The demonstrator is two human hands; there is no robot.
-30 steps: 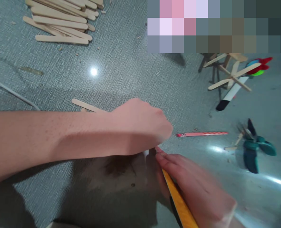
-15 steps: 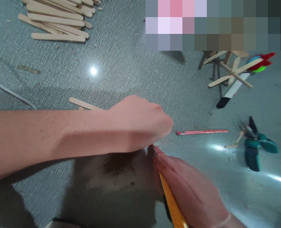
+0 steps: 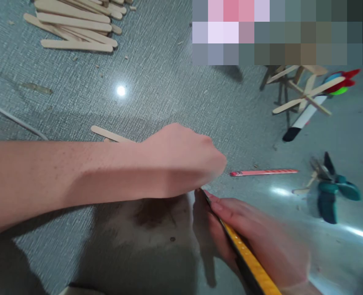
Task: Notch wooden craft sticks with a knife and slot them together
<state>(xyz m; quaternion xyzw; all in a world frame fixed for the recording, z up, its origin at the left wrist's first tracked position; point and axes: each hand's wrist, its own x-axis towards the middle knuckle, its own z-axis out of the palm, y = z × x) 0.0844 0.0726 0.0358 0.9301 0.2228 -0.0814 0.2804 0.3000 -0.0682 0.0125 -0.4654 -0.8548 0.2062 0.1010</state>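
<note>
My left hand (image 3: 184, 159) is closed on the table, its back up and forearm stretched in from the left; what its fingers hold is hidden beneath it. My right hand (image 3: 255, 237), lower right, grips a yellow and black cutter (image 3: 245, 254). The cutter's dark tip meets the near edge of my left hand. Beyond my left wrist a wooden craft stick (image 3: 110, 134) lies partly covered by the forearm. A red striped pencil (image 3: 264, 173) rests just right of my left hand.
A pile of craft sticks (image 3: 73, 24) lies at the upper left, near a white cable (image 3: 15, 119). At the right are green-handled pliers (image 3: 328, 196), a marker (image 3: 305, 116) and a crossed stick structure (image 3: 305, 96). Small wood scraps dot the grey table (image 3: 156, 78).
My right hand has shifted a little right and down and turned, with the cutter tilted more to the right. My left hand has barely moved.
</note>
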